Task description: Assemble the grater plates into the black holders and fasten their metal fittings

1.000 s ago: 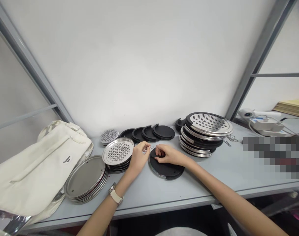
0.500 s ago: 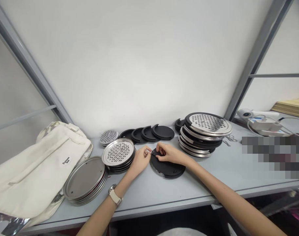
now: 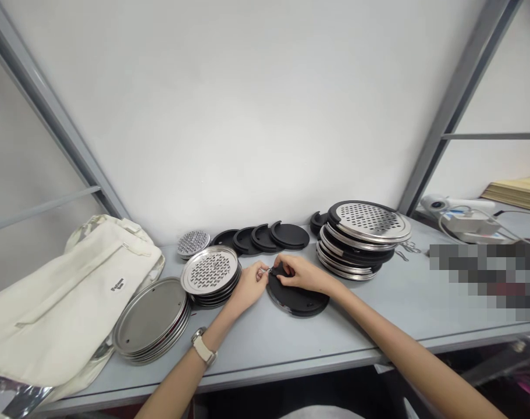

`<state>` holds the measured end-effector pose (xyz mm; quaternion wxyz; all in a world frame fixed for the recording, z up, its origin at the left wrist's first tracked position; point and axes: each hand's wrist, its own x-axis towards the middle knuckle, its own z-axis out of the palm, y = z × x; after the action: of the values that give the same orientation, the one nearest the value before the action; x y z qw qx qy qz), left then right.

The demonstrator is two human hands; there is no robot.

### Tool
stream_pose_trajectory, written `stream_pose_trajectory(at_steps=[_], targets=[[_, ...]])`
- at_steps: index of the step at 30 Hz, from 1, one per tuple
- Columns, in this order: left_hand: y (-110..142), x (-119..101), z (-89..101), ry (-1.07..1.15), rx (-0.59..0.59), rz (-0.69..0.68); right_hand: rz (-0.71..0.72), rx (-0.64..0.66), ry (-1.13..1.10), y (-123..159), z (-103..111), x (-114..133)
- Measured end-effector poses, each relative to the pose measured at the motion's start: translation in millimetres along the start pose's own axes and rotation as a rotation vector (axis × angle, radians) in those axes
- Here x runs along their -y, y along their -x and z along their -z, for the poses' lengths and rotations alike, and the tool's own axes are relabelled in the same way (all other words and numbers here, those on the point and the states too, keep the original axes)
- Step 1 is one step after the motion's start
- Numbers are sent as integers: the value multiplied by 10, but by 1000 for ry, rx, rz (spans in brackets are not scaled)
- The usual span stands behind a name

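As the head view shows, a cream fabric bag (image 3: pixel 85 291) and a stack of round grey metal plates (image 3: pixel 153 317) fill the left of the grey tabletop (image 3: pixel 356 320). A stack of round silver perforated discs (image 3: pixel 211 270) stands just beside the left hand (image 3: pixel 251 282), crowding it. Overlapping round black holders (image 3: pixel 290 235) line the wall, and a tall silver-and-black stack of graters (image 3: pixel 369 221) rises beyond the right hand (image 3: pixel 303 274). Between the hands, a round black disc with a shiny edge (image 3: pixel 297 298) lies on the tabletop. The left finger and thumb are pinched on a tiny metal wire piece (image 3: pixel 270 270) at its rim; the right fingers, curled against the thumb, grip that rim alongside.
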<state>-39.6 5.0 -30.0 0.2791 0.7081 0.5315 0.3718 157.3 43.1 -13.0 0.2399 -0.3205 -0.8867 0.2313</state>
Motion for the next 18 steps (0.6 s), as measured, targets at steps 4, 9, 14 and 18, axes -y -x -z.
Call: stream_pose_trajectory(at_steps=[4,9,14,18], targets=[[-4,31,-22,17,10,-5,7,1,2,-1,4,14],[-11,37,-22,25,4,-40,15,5,-11,-4,12,32],[-14,23,-23,20,17,-87,15,-2,-14,-9,2,26],[-21,38,-38,46,13,-99,-2,-17,-17,-16,-26,-3]])
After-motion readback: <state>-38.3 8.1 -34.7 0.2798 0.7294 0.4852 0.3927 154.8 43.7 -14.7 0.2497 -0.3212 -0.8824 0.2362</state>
